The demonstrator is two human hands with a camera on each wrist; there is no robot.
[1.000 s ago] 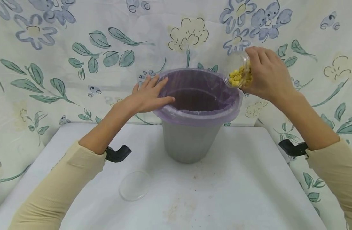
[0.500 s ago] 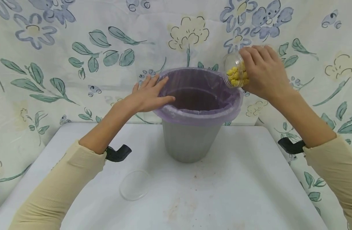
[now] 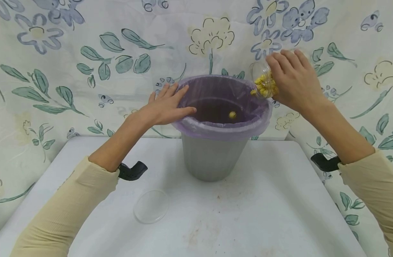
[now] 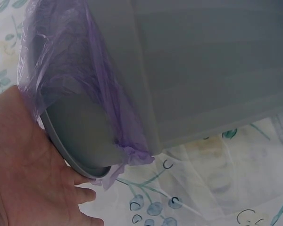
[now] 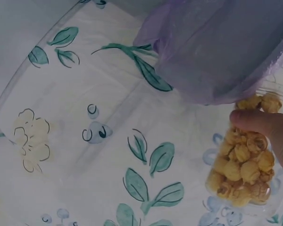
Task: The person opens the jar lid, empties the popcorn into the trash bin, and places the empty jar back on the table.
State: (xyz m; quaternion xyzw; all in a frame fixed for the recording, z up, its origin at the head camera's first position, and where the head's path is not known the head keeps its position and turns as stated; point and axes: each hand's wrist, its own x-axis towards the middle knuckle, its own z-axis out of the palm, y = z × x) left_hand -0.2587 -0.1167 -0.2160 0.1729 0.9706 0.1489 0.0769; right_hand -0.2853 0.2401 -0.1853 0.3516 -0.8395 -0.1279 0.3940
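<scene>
My right hand [image 3: 296, 80] grips a clear plastic jar [image 3: 256, 71], tipped with its mouth toward the bin at the right rim. Yellow popcorn [image 3: 265, 85] fills its lower side; in the right wrist view the popcorn [image 5: 243, 162] shows through the wall beside my thumb. One loose popcorn piece [image 3: 232, 115] is over the dark inside of the grey bin [image 3: 212, 157]. A purple bag [image 3: 222, 131] lines the bin and folds over its rim. My left hand [image 3: 165, 107] rests on the left rim with fingers spread; the left wrist view shows its palm against the rim.
A clear round lid [image 3: 151, 207] lies on the white table [image 3: 263, 200], left of the bin. Small brown crumbs and smudges mark the tabletop in front of the bin. A flower-patterned cloth [image 3: 119, 89] hangs close behind.
My right hand has moved slightly left and tipped the jar further toward the bin. Popcorn has slid to its mouth and one piece has come out. My left hand stays put.
</scene>
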